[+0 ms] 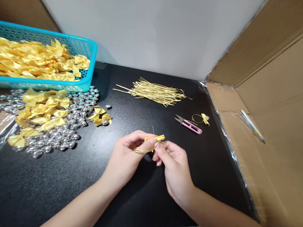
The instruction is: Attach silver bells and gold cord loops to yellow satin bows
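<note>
Left hand (128,154) pinches 1 yellow bow (160,137), fingers closed; right hand (177,166) pinches a thin strand (162,142) beside it.

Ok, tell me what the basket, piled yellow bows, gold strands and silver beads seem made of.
Basket: probably glossy plastic, by its smooth rim and perforated walls.
Piled yellow bows: likely satin ribbon, by the soft sheen and folds.
Gold strands: metallic finish, by the bright glints; foil or wire, hard to tell.
Silver beads: mirror-bright, by sharp highlights; metal or coated plastic.
</note>
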Demonstrator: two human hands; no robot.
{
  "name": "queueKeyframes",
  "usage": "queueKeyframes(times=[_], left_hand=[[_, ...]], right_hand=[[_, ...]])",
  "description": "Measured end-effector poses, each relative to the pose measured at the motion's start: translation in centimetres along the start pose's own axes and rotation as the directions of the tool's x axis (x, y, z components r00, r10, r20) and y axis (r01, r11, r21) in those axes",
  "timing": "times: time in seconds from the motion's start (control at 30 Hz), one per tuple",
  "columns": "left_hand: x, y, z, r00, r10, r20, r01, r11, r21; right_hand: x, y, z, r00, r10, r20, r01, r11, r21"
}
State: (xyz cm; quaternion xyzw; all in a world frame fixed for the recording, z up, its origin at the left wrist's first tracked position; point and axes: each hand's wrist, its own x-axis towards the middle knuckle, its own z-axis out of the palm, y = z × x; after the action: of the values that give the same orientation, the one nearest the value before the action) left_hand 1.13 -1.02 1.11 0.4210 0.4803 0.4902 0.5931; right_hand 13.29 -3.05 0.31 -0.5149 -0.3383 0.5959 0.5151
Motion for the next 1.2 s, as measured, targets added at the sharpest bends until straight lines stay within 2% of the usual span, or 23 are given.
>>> queueKeyframes(times=[0.23, 0.33, 0.4, 0.47, 0.5, 0.57, 0.6, 0.63, 0.7, 0.97, 1.07, 1.2], left_hand=[[0.2, 0.0, -0.4, 0.997, -0.025, -0.070, 0.022, 0.999, -0.042], [0.5, 0.0, -0.7, 0.991, -0.031, -0.128, 0.025, 0.999, -0.046], [0.5, 0.2, -0.8, 0.988, -0.042, -0.147, 0.041, 0.999, -0.015], [0.4, 0.4, -0.8, 0.991, -0.043, -0.129, 0.050, 0.998, 0.049], [0.3, 0.5, -0.7, 0.994, -0.039, -0.104, 0.048, 0.995, 0.090], [0.0, 0.6, -0.7, 0.999, -0.020, -0.043, 0.027, 0.984, 0.177], [-0.1, 0.6, -0.6, 1.000, -0.007, -0.021, 0.011, 0.976, 0.216], [-0.2, 0.5, -0.6, 1.000, 0.006, -0.005, -0.005, 0.968, 0.250], [-0.3, 0.4, -0.7, 0.999, 0.033, 0.006, -0.033, 0.954, 0.297], [-0.2, 0.5, -0.5, 0.999, 0.053, -0.006, -0.048, 0.947, 0.318], [-0.3, 0.6, -0.6, 0.998, 0.064, -0.023, -0.052, 0.937, 0.344], [-0.5, 0.4, -0.7, 0.990, 0.133, -0.040, -0.105, 0.907, 0.407]], right_hand=[[0.2, -0.3, 0.1, 0.999, -0.006, 0.043, 0.008, 0.999, -0.046], [0.1, -0.4, -0.2, 0.997, -0.073, 0.005, 0.073, 0.994, -0.086], [0.1, -0.5, -0.7, 0.985, -0.171, -0.033, 0.164, 0.973, -0.161], [0.1, -0.9, -1.2, 0.937, -0.350, -0.004, 0.335, 0.900, -0.277], [0.1, -1.2, -1.5, 0.889, -0.454, 0.056, 0.444, 0.827, -0.346], [0.2, -2.0, -1.9, 0.763, -0.602, 0.236, 0.631, 0.615, -0.472], [0.2, -2.3, -2.0, 0.710, -0.627, 0.322, 0.686, 0.512, -0.517], [0.2, -2.5, -2.1, 0.678, -0.626, 0.385, 0.713, 0.432, -0.553], [0.3, -2.8, -2.1, 0.666, -0.604, 0.438, 0.715, 0.350, -0.605], [0.7, -2.7, -2.3, 0.671, -0.562, 0.484, 0.701, 0.268, -0.660], [0.8, -2.8, -2.4, 0.647, -0.574, 0.502, 0.700, 0.185, -0.690], [1.1, -2.6, -2.4, 0.598, -0.664, 0.448, 0.650, 0.075, -0.756]])
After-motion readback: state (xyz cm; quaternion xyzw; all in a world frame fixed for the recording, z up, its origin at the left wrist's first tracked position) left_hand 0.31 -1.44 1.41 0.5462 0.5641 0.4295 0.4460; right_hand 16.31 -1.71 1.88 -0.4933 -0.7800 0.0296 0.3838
